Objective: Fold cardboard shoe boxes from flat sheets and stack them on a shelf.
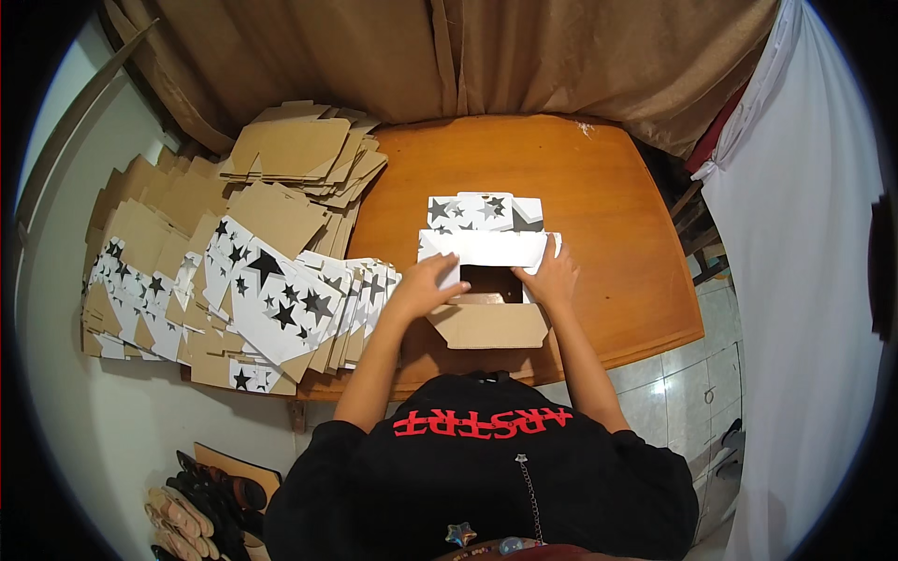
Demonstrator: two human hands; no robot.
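Note:
A partly folded cardboard box stands near the front edge of the wooden table, white with black and grey stars outside. Its star-printed flap lies toward the far side, while a plain brown flap leans out toward me. Between them the dark inside shows. My left hand grips the left side panel, fingers over its top. At the right wall, my right hand holds the box with the thumb at the opening and the other fingers along the outside.
Stacks of flat cardboard blanks, some brown and some star-printed, cover the left part of the orange-brown table. Brown curtains hang behind it, a white curtain at the right. Shoes sit at lower left.

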